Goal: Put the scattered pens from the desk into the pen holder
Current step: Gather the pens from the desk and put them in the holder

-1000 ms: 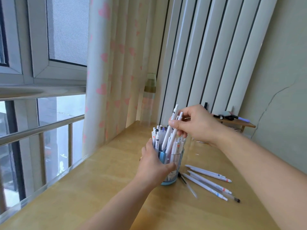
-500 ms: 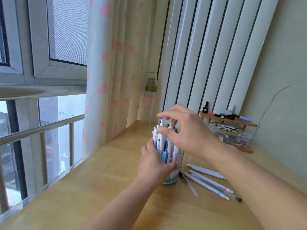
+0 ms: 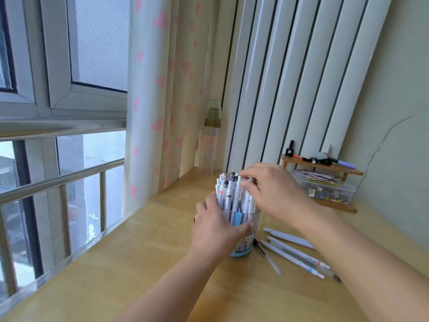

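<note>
A clear pen holder (image 3: 246, 228) packed with pens (image 3: 229, 194) stands mid-worktop (image 3: 139, 263). The left hand (image 3: 216, 231) wraps curled fingers around its near side. The right hand (image 3: 274, 194) rests on the pen tops, fingers bent. Loose pens (image 3: 294, 252) lie just right.

The worktop (image 3: 130, 270) is pale honey-yellow wood. The pen holder (image 3: 246, 219) at the frame's centre is clear with a light blue base and a small white cartoon print; the pens in it (image 3: 228, 194) are mostly white, some with dark or purple caps and one orange mark. The loose pens (image 3: 294, 254) at lower right are white with red and blue bands. The curtain (image 3: 162, 89) at upper centre is cream with pink hearts. The panels (image 3: 290, 77) at upper right are white with dark gaps. The wall (image 3: 399, 112) is pale green. The small shelf (image 3: 325, 166) at right is brown wood.
</note>
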